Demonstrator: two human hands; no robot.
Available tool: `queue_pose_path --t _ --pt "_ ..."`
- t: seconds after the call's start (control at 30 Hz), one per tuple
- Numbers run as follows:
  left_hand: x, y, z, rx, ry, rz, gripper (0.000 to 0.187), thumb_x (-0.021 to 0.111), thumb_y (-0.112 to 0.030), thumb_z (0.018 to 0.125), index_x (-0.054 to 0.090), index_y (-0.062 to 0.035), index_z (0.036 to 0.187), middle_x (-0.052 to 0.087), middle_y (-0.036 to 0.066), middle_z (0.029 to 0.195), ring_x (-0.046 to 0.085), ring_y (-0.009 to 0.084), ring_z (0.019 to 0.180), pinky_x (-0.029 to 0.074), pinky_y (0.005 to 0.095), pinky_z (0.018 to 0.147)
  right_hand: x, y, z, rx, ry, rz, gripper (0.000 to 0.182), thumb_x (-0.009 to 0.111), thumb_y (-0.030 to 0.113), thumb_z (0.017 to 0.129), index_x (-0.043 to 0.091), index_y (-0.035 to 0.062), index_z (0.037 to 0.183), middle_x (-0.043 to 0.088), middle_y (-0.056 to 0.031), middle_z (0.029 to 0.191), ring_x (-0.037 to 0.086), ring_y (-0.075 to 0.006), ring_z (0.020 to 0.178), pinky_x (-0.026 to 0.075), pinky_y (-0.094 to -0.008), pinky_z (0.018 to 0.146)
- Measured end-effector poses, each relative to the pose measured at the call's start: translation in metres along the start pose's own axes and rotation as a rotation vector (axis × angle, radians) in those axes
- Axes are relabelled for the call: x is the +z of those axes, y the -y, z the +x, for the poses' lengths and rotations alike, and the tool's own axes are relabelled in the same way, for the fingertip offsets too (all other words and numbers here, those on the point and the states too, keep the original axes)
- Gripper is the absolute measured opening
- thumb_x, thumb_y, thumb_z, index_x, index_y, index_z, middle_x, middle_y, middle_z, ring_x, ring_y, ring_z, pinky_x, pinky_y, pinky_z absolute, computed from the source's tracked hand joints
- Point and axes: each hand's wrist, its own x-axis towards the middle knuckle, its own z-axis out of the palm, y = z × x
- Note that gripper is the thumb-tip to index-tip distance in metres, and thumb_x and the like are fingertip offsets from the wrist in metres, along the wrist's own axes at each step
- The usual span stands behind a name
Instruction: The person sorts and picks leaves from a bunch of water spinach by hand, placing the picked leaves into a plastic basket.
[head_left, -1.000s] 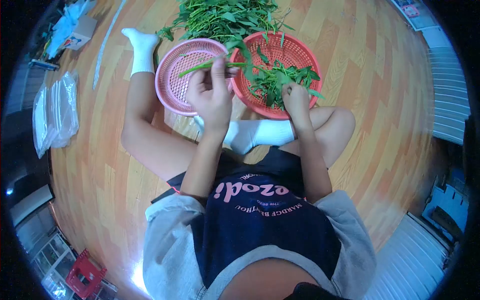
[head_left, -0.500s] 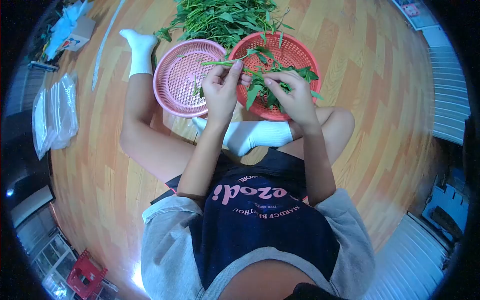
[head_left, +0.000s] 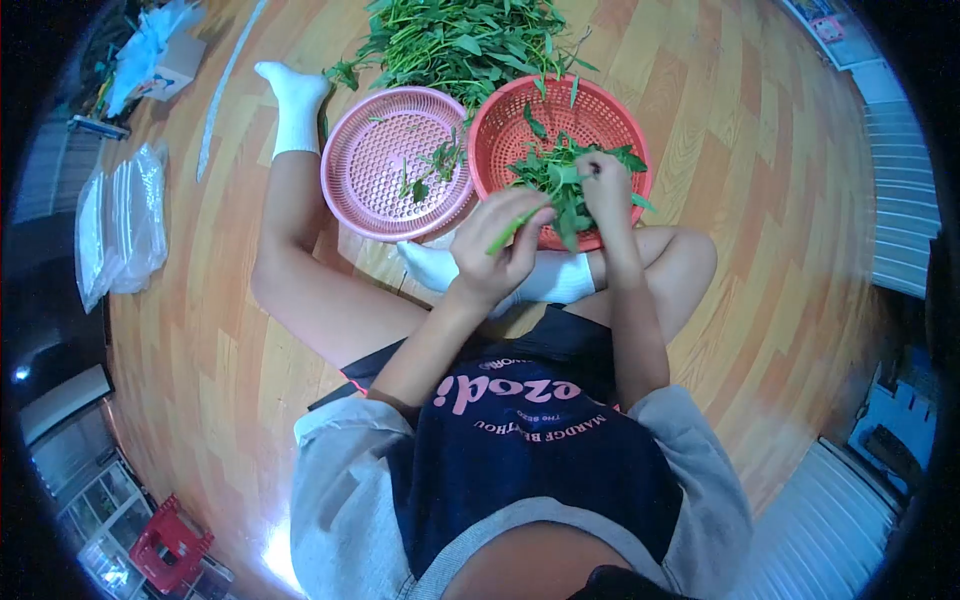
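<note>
My left hand (head_left: 495,240) is closed around a green stem (head_left: 512,230), in front of the gap between two baskets. My right hand (head_left: 606,190) is curled over the red basket (head_left: 645,150), its fingers pinching a leafy sprig (head_left: 570,190); the fingertips are partly hidden. Under and around it, plucked leaves (head_left: 535,165) fill the lower part of that basket. The pink basket (head_left: 340,190) stands to the left, with a few stem pieces and leaves (head_left: 425,175) on its right side. A large heap of leafy greens (head_left: 460,40), resembling water spinach, lies behind both baskets.
My legs are folded on the wooden floor (head_left: 740,200) around the baskets, one white-socked foot (head_left: 297,105) stretching past the pink one. Clear plastic bags (head_left: 125,230) and a box (head_left: 170,65) lie at the left. A red stool (head_left: 172,545) stands at lower left.
My hands have drawn apart. The left came down toward me with the stem, while the right stayed over the red basket with leaves. The long sprig between them is no longer stretched out.
</note>
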Motion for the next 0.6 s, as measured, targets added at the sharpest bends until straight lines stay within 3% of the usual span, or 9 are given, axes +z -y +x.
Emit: queue_pose_path --t 0.03,0.07,0.13,0.17,0.2,0.27,0.3,0.43,0.6 --pt "0.000 -0.004 0.006 0.022 -0.072 -0.039 0.010 0.061 -0.004 0.079 0.062 0.0044 0.085 0.062 0.010 0.074 0.059 0.0150 0.063 0.046 0.0244 0.057 -0.008 0.000 -0.002 -0.010 -0.038 -0.130 0.023 0.060 0.027 0.077 0.063 0.0065 0.088 0.061 -0.0084 0.087 0.054 -0.0283 0.090 0.040 -0.0398 0.079" --pt "-0.001 0.002 0.014 0.035 -0.089 -0.036 0.010 0.061 -0.004 0.079 0.062 0.0044 0.085 0.062 0.010 0.074 0.059 0.0150 0.063 0.046 0.0244 0.057 -0.011 0.002 0.001 -0.032 -0.042 -0.131 0.023 0.060 0.027 0.077 0.063 0.0065 0.088 0.061 -0.0084 0.087 0.054 -0.0283 0.090 0.040 -0.0398 0.079" --pt "-0.011 0.018 0.022 -0.561 -0.042 -0.188 0.014 0.061 -0.009 0.081 0.063 0.0039 0.086 0.061 0.006 0.069 0.056 0.0096 0.060 0.044 0.0211 0.055 -0.021 0.022 -0.012 -0.229 -0.230 -0.026 0.029 0.060 0.028 0.078 0.063 0.0069 0.097 0.061 -0.0110 0.093 0.053 -0.0283 0.092 0.040 -0.0386 0.081" --pt "-0.010 0.026 0.022 -0.709 -0.091 -0.317 0.017 0.062 -0.013 0.082 0.064 0.0035 0.085 0.061 0.003 0.066 0.054 0.0056 0.058 0.042 0.0191 0.055 -0.036 0.043 -0.016 -0.245 -0.090 0.216 0.032 0.062 0.027 0.078 0.062 0.0066 0.102 0.060 -0.0121 0.097 0.053 -0.0276 0.094 0.039 -0.0362 0.083" --pt "-0.008 0.031 0.024 -0.708 -0.094 -0.319 0.017 0.062 -0.013 0.082 0.064 0.0035 0.085 0.061 0.003 0.066 0.054 0.0056 0.058 0.042 0.0191 0.055 -0.046 0.060 -0.019 -0.248 -0.090 0.214 0.032 0.062 0.027 0.078 0.062 0.0066 0.102 0.060 -0.0121 0.097 0.053 -0.0276 0.094 0.039 -0.0362 0.083" --pt "-0.007 0.037 0.021 -0.809 0.033 -0.339 0.018 0.062 -0.015 0.083 0.063 0.0034 0.082 0.060 0.003 0.065 0.053 0.0058 0.057 0.042 0.0191 0.055 -0.053 0.085 -0.030 -0.452 0.028 0.299 0.030 0.064 0.024 0.077 0.062 0.0060 0.101 0.060 -0.0119 0.098 0.052 -0.0270 0.093 0.038 -0.0350 0.084" --pt "-0.003 0.038 0.019 -0.822 0.057 -0.437 0.019 0.062 -0.015 0.082 0.062 0.0037 0.084 0.060 0.004 0.067 0.054 0.0067 0.058 0.043 0.0197 0.056 -0.050 0.091 -0.034 -0.493 -0.010 0.275 0.026 0.064 0.022 0.076 0.064 0.0044 0.095 0.061 -0.0114 0.090 0.053 -0.0261 0.087 0.039 -0.0346 0.081" --pt "-0.005 0.037 0.015 -0.839 0.154 -0.587 0.017 0.061 -0.013 0.082 0.060 0.0023 0.091 0.061 0.005 0.073 0.056 0.0092 0.063 0.045 0.0210 0.059 -0.046 0.092 -0.036 -0.405 0.061 0.282 0.017 0.064 0.018 0.075 0.064 0.0024 0.083 0.061 -0.0089 0.077 0.053 -0.0248 0.080 0.039 -0.0354 0.073" --pt "-0.029 0.037 0.027 -0.855 0.079 -0.561 0.018 0.058 -0.012 0.084 0.057 0.0026 0.095 0.059 0.004 0.076 0.055 0.0092 0.065 0.046 0.0215 0.061 -0.049 0.088 -0.034 -0.475 0.069 0.309 0.016 0.063 0.015 0.075 0.065 0.0030 0.084 0.060 -0.0105 0.078 0.052 -0.0259 0.077 0.040 -0.0341 0.073"
